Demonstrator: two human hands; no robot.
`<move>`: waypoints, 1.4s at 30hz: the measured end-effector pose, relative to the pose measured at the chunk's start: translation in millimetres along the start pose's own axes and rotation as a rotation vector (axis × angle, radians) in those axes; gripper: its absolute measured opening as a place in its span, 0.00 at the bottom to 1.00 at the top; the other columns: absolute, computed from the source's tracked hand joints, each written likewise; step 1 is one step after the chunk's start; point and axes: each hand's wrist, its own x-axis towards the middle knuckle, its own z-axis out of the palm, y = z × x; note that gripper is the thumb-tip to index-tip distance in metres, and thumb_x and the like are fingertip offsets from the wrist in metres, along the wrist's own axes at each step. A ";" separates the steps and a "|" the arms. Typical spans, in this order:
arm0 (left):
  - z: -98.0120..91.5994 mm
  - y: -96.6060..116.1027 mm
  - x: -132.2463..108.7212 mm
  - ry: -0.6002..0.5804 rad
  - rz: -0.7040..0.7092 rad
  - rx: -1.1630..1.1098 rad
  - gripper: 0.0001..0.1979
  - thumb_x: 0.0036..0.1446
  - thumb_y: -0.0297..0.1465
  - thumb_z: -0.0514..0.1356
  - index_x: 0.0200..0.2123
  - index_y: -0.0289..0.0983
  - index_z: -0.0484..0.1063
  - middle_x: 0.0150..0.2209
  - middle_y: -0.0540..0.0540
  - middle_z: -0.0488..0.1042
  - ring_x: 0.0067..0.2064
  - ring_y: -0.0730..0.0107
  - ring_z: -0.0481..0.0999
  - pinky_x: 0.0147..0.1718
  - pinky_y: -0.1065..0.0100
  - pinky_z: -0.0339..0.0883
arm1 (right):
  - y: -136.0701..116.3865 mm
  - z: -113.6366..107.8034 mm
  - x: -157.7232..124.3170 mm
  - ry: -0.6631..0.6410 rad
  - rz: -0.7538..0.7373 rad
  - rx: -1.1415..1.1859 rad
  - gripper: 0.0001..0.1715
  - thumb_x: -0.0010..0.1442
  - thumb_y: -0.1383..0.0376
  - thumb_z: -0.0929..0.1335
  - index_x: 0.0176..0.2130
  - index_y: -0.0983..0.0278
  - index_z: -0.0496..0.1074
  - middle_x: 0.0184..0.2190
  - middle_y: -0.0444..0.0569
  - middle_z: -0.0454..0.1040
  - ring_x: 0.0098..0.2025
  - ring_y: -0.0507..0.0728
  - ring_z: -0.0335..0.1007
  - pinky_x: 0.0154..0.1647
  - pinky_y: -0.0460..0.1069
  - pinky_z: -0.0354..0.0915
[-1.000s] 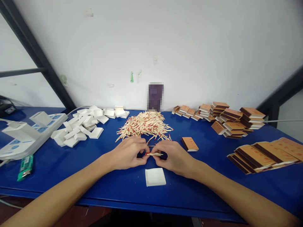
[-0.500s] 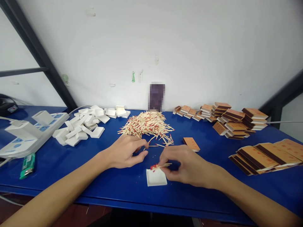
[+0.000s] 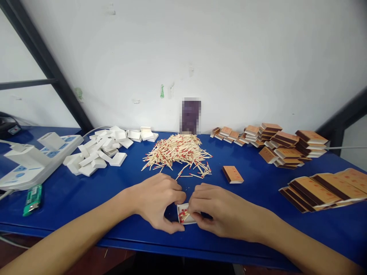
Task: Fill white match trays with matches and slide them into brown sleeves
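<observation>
A small white matchbox tray [image 3: 195, 220] lies near the front of the blue table, partly hidden by my right hand. My left hand [image 3: 159, 200] brackets the tray's left end, index finger at its far edge and thumb at its near edge. Inside the tray is a small bundle of red-tipped matches [image 3: 184, 216], heads to the left. My right hand [image 3: 219, 212] has its fingertips closed on these matches, down in the tray; its fingers hide their right ends. Beyond both hands rises a large heap of loose matches [image 3: 177, 151].
A single printed matchbox [image 3: 233, 174] lies right of the heap. Stacked matchboxes [image 3: 282, 143] and flat overlapping sleeves [image 3: 323, 187] are at the right. White trays [image 3: 106, 147] pile up at the left, beside a power strip [image 3: 61, 152] and a green packet [image 3: 33, 199].
My right hand has lowered the matches from above the tray into it. My left hand has come nearer and right, from beside the loose matches to the tray's left end.
</observation>
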 end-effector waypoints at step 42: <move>-5.2 -12.0 -2.9 0.161 0.001 0.160 0.16 0.57 0.45 0.59 0.34 0.37 0.70 0.26 0.50 0.69 0.27 0.69 0.69 0.27 0.66 0.61 | 7.8 -11.1 -4.3 0.104 0.150 -0.093 0.16 0.66 0.60 0.64 0.52 0.62 0.66 0.45 0.51 0.73 0.45 0.60 0.69 0.47 0.56 0.64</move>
